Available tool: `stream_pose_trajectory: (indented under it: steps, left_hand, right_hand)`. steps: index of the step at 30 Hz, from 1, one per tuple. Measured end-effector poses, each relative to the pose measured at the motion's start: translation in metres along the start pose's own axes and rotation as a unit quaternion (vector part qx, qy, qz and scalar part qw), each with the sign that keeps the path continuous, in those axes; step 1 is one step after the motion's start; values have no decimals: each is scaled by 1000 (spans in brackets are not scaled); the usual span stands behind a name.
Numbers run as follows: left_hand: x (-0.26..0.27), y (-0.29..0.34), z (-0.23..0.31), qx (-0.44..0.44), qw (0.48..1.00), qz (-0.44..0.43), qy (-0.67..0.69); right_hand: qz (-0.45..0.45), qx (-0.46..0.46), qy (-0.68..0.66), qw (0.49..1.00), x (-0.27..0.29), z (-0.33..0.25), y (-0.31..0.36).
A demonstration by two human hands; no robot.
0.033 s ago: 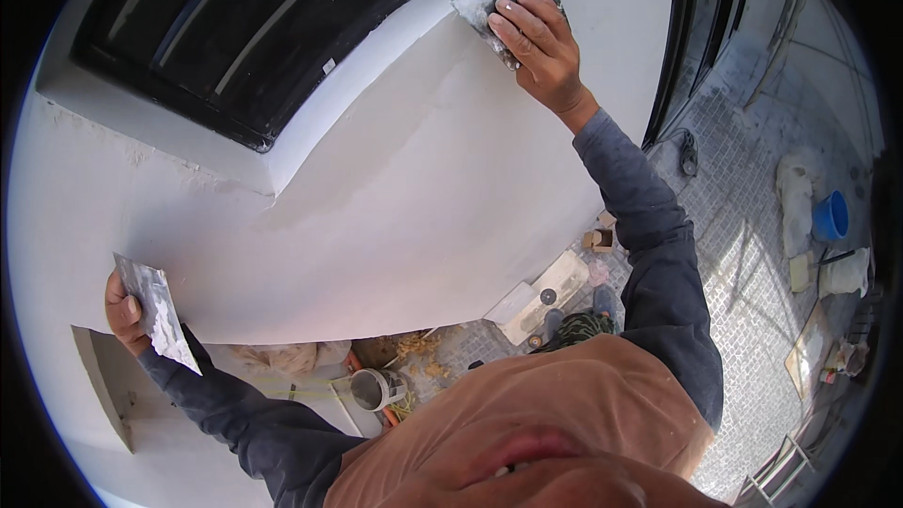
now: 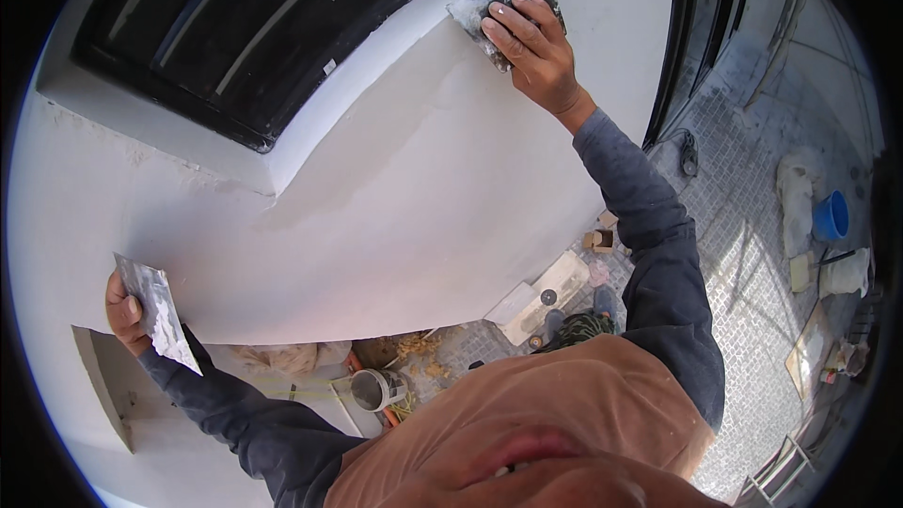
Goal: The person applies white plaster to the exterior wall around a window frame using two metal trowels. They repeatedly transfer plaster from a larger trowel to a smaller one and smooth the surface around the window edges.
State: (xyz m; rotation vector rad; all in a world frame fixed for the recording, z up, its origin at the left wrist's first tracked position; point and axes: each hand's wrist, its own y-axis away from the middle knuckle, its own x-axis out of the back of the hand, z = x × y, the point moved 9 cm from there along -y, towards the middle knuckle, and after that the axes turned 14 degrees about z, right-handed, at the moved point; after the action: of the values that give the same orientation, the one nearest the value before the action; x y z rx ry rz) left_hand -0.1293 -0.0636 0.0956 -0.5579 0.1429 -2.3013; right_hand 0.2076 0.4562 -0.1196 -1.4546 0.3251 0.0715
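High up beside the window recess, my right hand (image 2: 538, 52) grips a plastering trowel (image 2: 468, 11), its flat blade against the wall (image 2: 442, 207) and smeared with white and dark residue. The fingers wrap over its back, so the handle is mostly hidden. Lower at the left, my left hand (image 2: 123, 310) holds a flat metal putty blade (image 2: 141, 282) by its edge. White putty (image 2: 169, 334) clings to that blade's lower part. A slightly darker, smooth patch of plaster (image 2: 395, 132) spreads over the wall below the window's edge.
A dark barred window (image 2: 254, 38) sits in a recess at upper left. Below, a grey bucket (image 2: 376, 389), a small cardboard box (image 2: 598, 241) and a pale slab (image 2: 555, 296) lie near my feet. A blue bucket (image 2: 831, 216) stands on the paved floor (image 2: 734, 282) at far right.
My right hand and the trowel have shifted very slightly left along the wall. My left hand with the putty blade has stayed in place.
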Motion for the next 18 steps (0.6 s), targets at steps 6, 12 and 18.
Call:
stream_pose_trajectory:
  steps: [6,12,18]
  left_hand:
    - [-13,-1,1,-26,1000,-7,11]
    - [-19,0,3,-13,999,23,33]
    - [-18,0,1,-22,999,17,35]
  right_hand:
    - [16,-75,17,997,24,-3,18]
    - [54,-227,161,959,4,18,3]
    - [-47,-165,13,985,-2,-75,9]
